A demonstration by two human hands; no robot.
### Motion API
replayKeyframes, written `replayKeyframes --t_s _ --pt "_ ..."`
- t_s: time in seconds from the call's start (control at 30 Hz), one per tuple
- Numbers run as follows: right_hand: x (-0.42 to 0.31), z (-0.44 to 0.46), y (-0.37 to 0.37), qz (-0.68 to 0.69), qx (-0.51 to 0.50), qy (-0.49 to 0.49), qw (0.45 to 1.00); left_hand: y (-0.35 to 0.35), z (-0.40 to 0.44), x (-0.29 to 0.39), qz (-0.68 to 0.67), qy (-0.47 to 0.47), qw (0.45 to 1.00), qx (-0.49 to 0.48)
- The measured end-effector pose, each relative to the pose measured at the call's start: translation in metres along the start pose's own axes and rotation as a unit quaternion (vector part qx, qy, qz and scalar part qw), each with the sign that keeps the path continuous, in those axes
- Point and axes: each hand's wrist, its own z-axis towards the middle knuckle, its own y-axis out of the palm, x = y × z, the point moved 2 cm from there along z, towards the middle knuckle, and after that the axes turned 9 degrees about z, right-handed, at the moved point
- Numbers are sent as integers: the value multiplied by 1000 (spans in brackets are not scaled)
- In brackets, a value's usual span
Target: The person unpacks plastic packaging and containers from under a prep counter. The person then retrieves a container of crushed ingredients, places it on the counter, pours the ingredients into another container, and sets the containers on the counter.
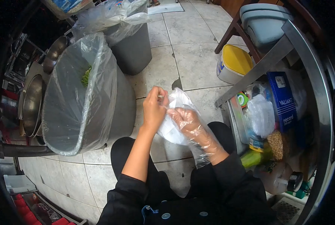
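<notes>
A crumpled white plastic bag hangs between my two hands, above the floor and between my knees. My left hand is bare, and its curled fingers close on the bag's upper left edge. A loose, see-through plastic glove covers my right hand and reaches past the wrist. The fingers of that hand are bunched shut on the bag's right side, close to the left fingertips. What is inside the bag, if anything, does not show.
At left stands a grey bin lined with clear plastic, green scraps inside. Behind it is another lined bin. A metal-framed shelf at right holds a blue box and bags. A yellow-lidded tub sits beyond.
</notes>
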Motion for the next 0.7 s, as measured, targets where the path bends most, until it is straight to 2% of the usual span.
replayKeyframes --t_s 0.03,0.07,0.1,0.13,0.2,0.27,0.3,0.37,0.4,0.47,0.5,0.53,0.57,0.6,0.63,0.67,0.7 --pt "-15 -1 -3 21 10 53 998 -1 2 4 -19 -55 998 -20" --pt "-11 0 -5 22 10 52 998 -1 2 6 -38 -110 992 -38" --pt "-8 1 -11 -84 48 -66 993 -2 1 5 -38 -110 992 -37" --pt "-10 1 -16 -187 85 -181 962 -1 -1 7 -3 -84 994 -76" --pt "-7 5 -27 -171 122 -147 966 0 -6 12 32 -56 991 -116" --pt "-1 6 -40 -262 205 -176 926 -2 -9 27 55 -90 979 -177" --pt "2 5 -45 -262 206 -176 926 -1 -12 28 55 -89 979 -178" --pt "6 6 -58 -285 274 -82 915 -3 -16 29 -18 -95 988 -119" --pt "10 10 -63 -286 273 -83 915 -4 -15 30 -18 -95 988 -118" --pt "27 18 -75 -142 303 -67 940 -11 -10 32 -170 -130 973 -84" --pt "43 16 -81 -79 246 -19 966 -11 -9 28 -206 -129 967 -78" --pt "35 16 -77 -80 247 -21 966 -14 -9 30 -206 -128 967 -78" --pt "25 17 -72 91 255 44 962 -17 -10 32 -310 -220 919 -102" --pt "21 16 -68 258 254 107 926 -17 -13 32 -408 -307 851 -124" --pt "29 15 -66 319 209 95 920 -15 -16 26 -447 -299 833 -134" --pt "42 16 -67 317 208 94 920 -16 -15 23 -448 -298 833 -133" --pt "55 18 -66 344 175 130 913 -16 -15 22 -505 -326 789 -130"
